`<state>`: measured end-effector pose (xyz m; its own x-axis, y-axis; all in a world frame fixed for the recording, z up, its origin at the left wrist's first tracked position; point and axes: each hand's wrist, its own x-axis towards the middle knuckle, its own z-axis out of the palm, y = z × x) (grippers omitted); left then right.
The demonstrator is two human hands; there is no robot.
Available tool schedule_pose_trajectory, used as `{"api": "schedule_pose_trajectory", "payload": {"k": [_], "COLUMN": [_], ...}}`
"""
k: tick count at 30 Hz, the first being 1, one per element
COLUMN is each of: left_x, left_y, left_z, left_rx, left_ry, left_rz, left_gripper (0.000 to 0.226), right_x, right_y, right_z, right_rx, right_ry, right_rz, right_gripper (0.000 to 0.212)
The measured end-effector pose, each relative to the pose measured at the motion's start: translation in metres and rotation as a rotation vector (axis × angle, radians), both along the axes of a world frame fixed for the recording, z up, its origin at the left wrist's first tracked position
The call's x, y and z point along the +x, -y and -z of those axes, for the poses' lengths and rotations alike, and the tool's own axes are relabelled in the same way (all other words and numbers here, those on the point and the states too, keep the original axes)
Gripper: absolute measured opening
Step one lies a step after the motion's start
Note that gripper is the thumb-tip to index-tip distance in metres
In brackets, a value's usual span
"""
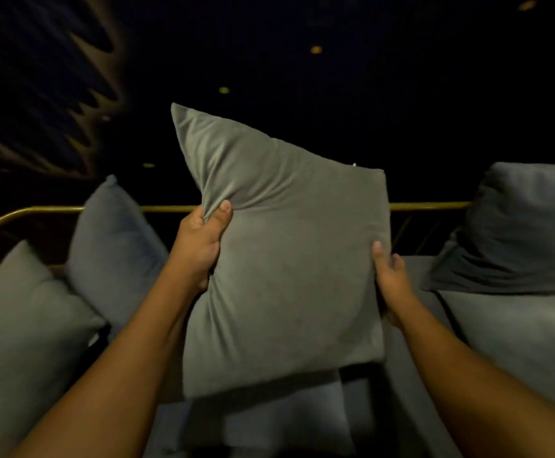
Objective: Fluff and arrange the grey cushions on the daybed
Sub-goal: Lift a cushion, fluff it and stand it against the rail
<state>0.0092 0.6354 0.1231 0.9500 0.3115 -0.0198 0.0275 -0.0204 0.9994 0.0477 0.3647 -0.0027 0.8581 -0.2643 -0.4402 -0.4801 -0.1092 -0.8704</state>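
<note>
A square grey cushion (289, 259) is held upright in the air above the daybed seat (411, 401). My left hand (200, 246) pinches its left edge, bunching the fabric under the thumb. My right hand (390, 279) grips the right edge, fingers behind the cushion. Two more grey cushions lean at the left: one (114, 252) against the back rail, another (28, 338) nearer me. A darker grey cushion (520, 229) slumps at the back right.
A thin brass rail (428, 205) runs along the back and curves round the left end of the daybed. A large seat cushion (527, 338) lies at the right. Beyond the rail the room is dark, with small ceiling lights.
</note>
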Motion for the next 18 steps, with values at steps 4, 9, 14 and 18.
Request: {"api": "schedule_pose_trajectory", "payload": {"k": [4,9,14,18], "left_x": [0.005,0.024,0.045,0.069], "left_y": [-0.086,-0.152,-0.180,-0.178], "left_z": [0.001,0.021,0.055,0.080], "left_rx": [-0.143,0.006,0.277,0.299], "left_ry": [-0.037,-0.066,-0.036,-0.107], "left_rz": [0.009,-0.094,-0.145,-0.134], "left_gripper": [0.026,0.031,0.038,0.047], "right_x": [0.018,0.024,0.028,0.045], "right_y": [-0.060,-0.117,-0.139,-0.136], "right_z": [-0.006,0.004,0.008,-0.005], "right_rx": [0.029,-0.003,-0.089,-0.188], "right_ry": [-0.037,0.002,0.266,0.400], "right_rz": [-0.106,-0.076,0.094,0.112], "right_gripper": [0.087,0.031,0.031,0.032]}}
